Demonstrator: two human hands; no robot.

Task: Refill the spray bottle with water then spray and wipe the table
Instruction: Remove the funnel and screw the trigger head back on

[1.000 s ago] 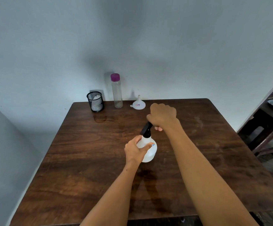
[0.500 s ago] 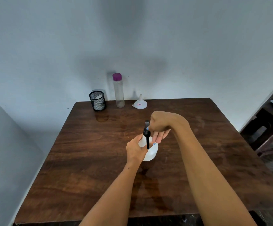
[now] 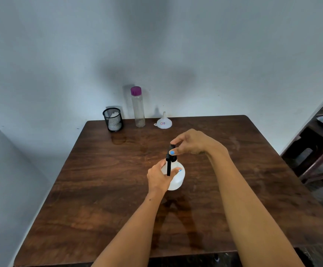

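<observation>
upright, the white spray bottle (image 3: 176, 180) wears its black sprayer head (image 3: 170, 151).

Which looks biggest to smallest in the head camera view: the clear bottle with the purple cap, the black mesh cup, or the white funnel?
1. Clear bottle with the purple cap, by far the tallest.
2. Black mesh cup.
3. White funnel.
All three stand along the table's far edge, so nearness hardly skews this.

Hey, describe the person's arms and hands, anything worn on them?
Both forearms are bare, with no sleeves, watch or bracelets in view. The right hand and left hand each show bright blue nail polish. No gloves or rings are visible.
</observation>
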